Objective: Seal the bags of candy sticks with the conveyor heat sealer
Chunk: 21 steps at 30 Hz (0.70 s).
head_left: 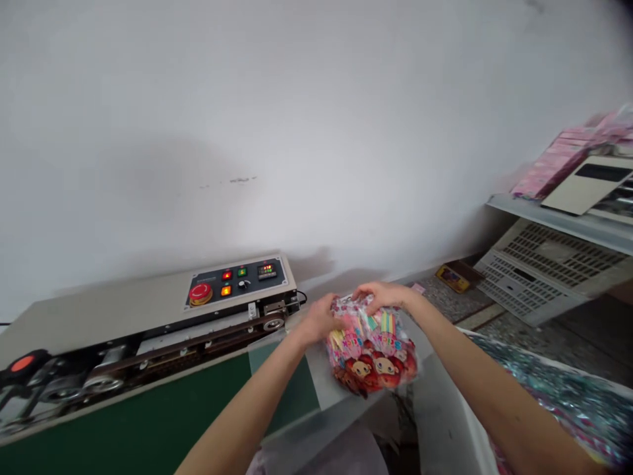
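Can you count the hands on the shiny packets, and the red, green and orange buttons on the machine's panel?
Hands on the packets: 2, left hand and right hand
Red buttons: 2, big button and small button
Green button: 1
Orange button: 1
Total: 6

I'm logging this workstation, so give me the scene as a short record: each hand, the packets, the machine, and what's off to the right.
left hand: gripping the packets at their left edge
right hand: at their upper right
printed packets: bunched together, cartoon faces showing
machine: control panel with lit buttons and display, red stop button
belt: green, in front of the machine
right side: pale plastic crate below a shelf
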### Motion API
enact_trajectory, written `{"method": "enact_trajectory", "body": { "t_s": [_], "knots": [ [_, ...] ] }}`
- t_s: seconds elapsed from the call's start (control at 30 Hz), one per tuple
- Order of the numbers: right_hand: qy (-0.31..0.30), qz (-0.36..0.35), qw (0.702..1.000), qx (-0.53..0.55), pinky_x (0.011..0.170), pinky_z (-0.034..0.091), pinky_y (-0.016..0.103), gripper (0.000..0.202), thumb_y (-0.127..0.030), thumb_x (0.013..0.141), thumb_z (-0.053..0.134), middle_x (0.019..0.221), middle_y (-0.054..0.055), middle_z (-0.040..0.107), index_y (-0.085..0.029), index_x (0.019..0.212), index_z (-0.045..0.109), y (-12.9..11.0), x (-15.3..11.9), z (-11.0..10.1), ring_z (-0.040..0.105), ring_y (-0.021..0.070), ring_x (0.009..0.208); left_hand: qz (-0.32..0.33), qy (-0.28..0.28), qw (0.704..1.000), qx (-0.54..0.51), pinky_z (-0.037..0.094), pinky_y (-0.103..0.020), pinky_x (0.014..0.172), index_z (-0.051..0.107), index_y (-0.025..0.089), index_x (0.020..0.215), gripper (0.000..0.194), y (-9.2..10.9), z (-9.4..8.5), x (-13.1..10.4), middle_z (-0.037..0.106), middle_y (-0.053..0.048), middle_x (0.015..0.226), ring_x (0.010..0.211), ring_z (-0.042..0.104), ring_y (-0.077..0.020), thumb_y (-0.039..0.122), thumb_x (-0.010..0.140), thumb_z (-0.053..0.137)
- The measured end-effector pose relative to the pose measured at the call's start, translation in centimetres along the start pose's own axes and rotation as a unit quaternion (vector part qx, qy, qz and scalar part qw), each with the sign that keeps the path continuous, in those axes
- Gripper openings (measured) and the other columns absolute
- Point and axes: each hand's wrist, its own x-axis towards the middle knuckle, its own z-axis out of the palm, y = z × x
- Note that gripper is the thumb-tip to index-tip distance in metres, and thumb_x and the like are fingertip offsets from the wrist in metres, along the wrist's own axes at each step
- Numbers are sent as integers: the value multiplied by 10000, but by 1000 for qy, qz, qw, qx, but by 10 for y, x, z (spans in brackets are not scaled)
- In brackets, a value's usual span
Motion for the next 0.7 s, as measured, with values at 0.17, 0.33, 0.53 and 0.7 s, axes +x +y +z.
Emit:
{"method": "enact_trajectory", "body": {
  "t_s": [0.17,0.33,0.53,0.7],
  "knots": [
    [105,29,994,1,759,498,289,411,-433,749,661,967,31,726,-176,1068,695,6,-4,21,649,196,876,5,94,995,32,402,-410,1087,476,169,1390,644,4,20,-20,534,-145,1386,1303,509,-282,253,799,718],
    [243,69,964,-78,777,438,306,420,-513,962,386,833,51,695,-198,906,659,0,-5,44,616,207,822,55,119,987,91,436,-359,1065,492,204,1376,516,6,25,-25,554,-102,1338,1260,552,-242,269,892,658],
    [285,117,940,-148,783,406,310,432,-499,1007,351,911,107,724,-237,879,670,-12,2,49,642,238,908,107,127,952,257,461,-394,1047,523,216,1348,396,7,21,-18,554,-107,1369,1255,535,-253,316,968,570],
    [269,123,946,-132,857,425,333,501,-519,1023,286,1025,126,725,-226,1013,693,-6,14,48,634,256,1011,104,180,914,349,442,-458,1046,606,176,1262,312,25,40,-44,577,-139,1368,1242,518,-301,216,1002,439]
  ]
}}
